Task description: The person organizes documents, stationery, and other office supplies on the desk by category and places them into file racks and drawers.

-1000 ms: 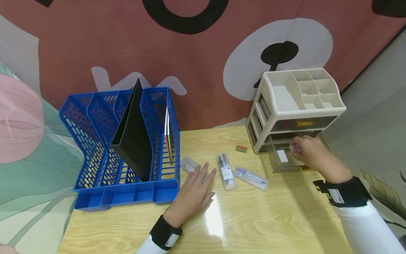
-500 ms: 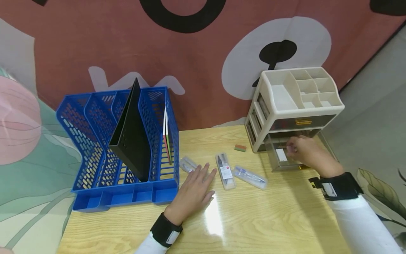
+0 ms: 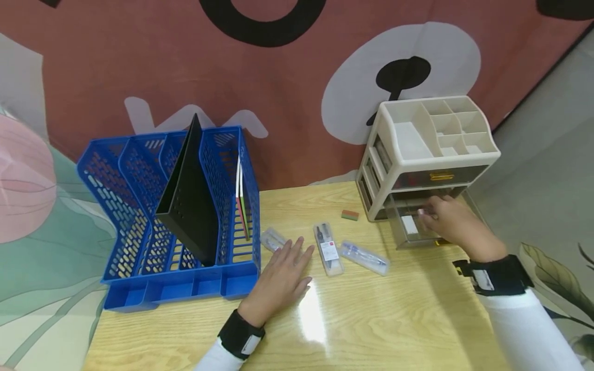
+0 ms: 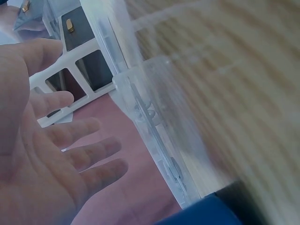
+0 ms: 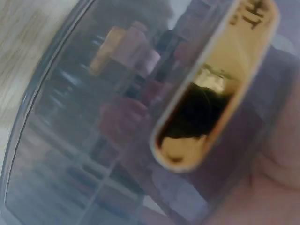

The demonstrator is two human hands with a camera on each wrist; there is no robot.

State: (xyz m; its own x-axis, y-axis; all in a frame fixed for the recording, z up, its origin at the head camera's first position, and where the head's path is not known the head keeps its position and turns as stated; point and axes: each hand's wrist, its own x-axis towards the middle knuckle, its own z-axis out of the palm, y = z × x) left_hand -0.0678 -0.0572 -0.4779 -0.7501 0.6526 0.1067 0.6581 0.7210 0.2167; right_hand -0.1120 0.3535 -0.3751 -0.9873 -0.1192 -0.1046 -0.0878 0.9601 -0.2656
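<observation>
My right hand reaches into the pulled-out clear drawer of the cream desk organizer, fingers bent downward. A white block lies beside its fingertips. In the right wrist view, fingers show blurred through the drawer front, below its gold handle; whether they pinch anything is unclear. My left hand has spread fingers, low over the table, close to a clear case. The left wrist view shows metal tools inside this case. Two more cases, one labelled and one bluish, lie to its right.
A blue file rack stands at the left, holding a black folder and thin booklets. A small orange-green eraser-like block lies near the organizer. Behind the wooden table hangs a reddish cloth.
My right hand shifts slightly left, then stays in the drawer. The pinkish thing seen at its fingers earlier is no longer clearly visible. My left hand keeps its place beside the cases.
</observation>
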